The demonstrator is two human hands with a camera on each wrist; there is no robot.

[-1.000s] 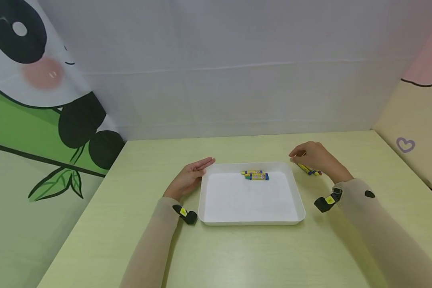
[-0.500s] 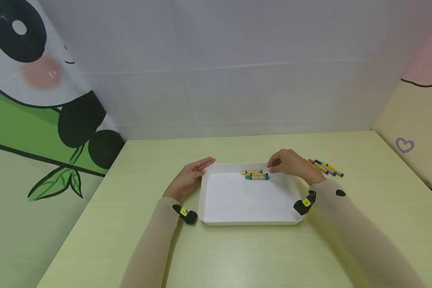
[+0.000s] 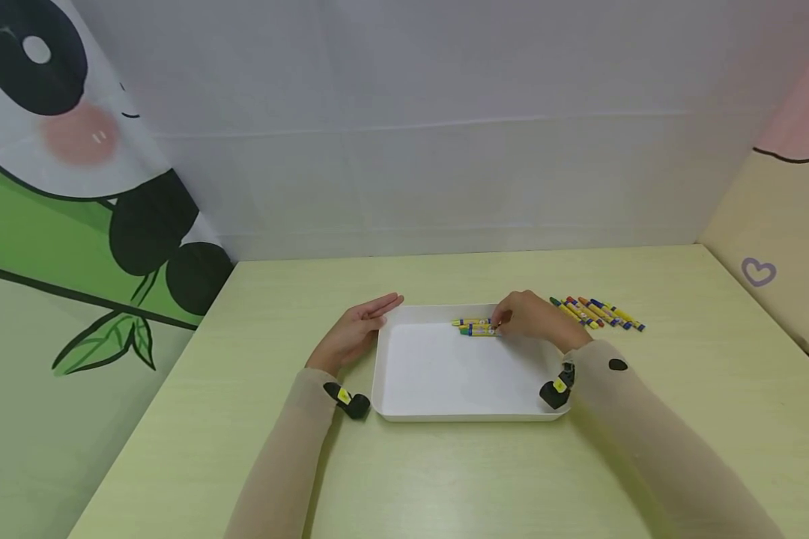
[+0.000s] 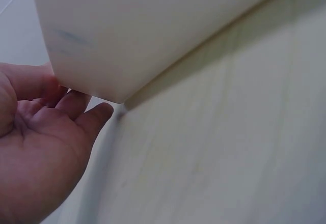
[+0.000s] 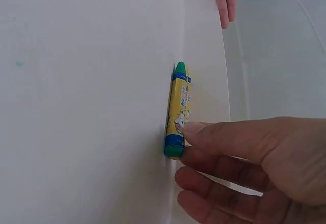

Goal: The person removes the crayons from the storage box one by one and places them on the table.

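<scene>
3 or so tray crayons (image 3: 475, 326) bunched side by side against the far wall of the tray (image 3: 472, 415), lengthwise along it. Nearest of them a green crayon (image 5: 178, 109) in a yellow wrap, flat on the tray floor, tip pointing away from the right hand (image 3: 532, 318).

Touching that crayon's near end with the tips of the fingers (image 5: 204, 132), nearly straight and close together, 1 on top of the wrap and the rest just below the end. Whether pinching or merely resting there, cannot tell.

Changed in the last second: 1.0 s ago over the loose crayons (image 3: 596, 313) on the bench (image 3: 445, 479) right of the tray, hiding most of them; 0.5 s ago crossing the tray's far right corner; now well inside, at the bunch. Loose crayons uncovered since, a fanned row near the tray's far right corner but apart from it. Judged from this: 1 more crayon carried over and being set beside the others, with several left on the bench, so roughly a third along.

Unmoved throughout, the left hand (image 3: 353, 333): fingers straight and together, flat on the bench, tips against the tray's far left corner outside the wall, as if steadying it.

Beyond the bench, a pale wall (image 3: 445, 150); to the left, a panda cloth (image 3: 74, 187).
</scene>
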